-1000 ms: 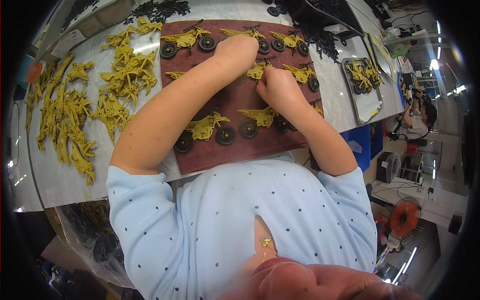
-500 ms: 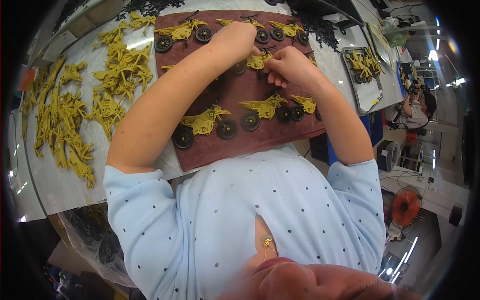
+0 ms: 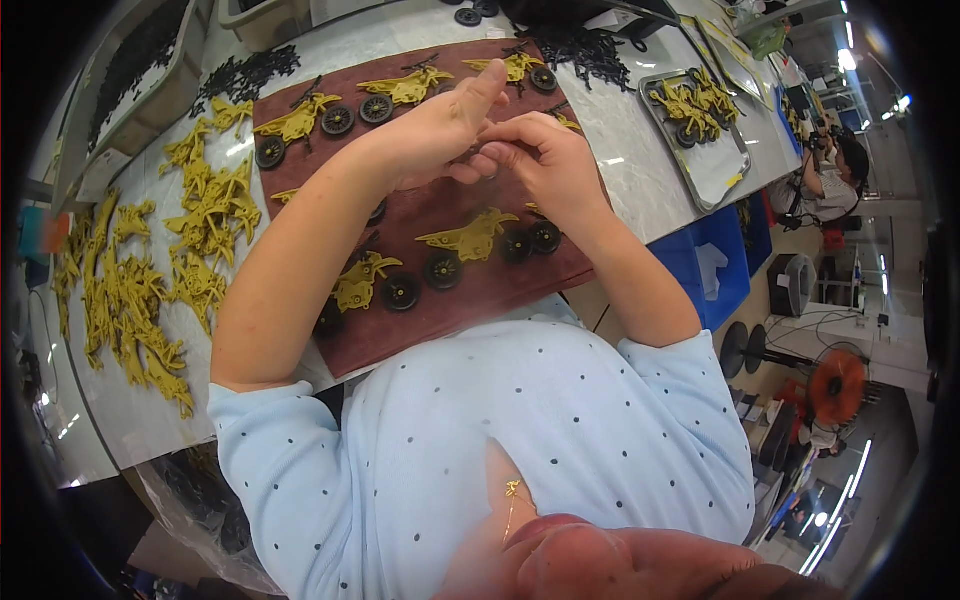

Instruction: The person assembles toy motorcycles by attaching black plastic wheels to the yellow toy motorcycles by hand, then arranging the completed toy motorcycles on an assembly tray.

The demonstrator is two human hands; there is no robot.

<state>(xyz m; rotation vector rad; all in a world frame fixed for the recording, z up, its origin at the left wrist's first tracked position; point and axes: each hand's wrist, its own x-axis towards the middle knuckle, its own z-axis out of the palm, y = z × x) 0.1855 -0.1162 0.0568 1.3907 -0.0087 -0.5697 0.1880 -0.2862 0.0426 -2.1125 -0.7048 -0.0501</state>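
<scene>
My left hand and my right hand meet fingertip to fingertip above the middle of a brown mat. My left thumb sticks up. The right fingers pinch something small and dark between the hands; most of it is hidden. Assembled yellow toy motorcycles with black wheels lie on the mat: one just below my right hand, one under my left forearm, and others along the far edge.
Heaps of loose yellow motorcycle bodies cover the white table to the left. Black parts lie at the far edge. A metal tray with yellow pieces sits at the right, above a blue bin. Another person works far right.
Both hands have drawn closer together and nearer to me on the mat. The yellow piece seen between them earlier no longer shows.
</scene>
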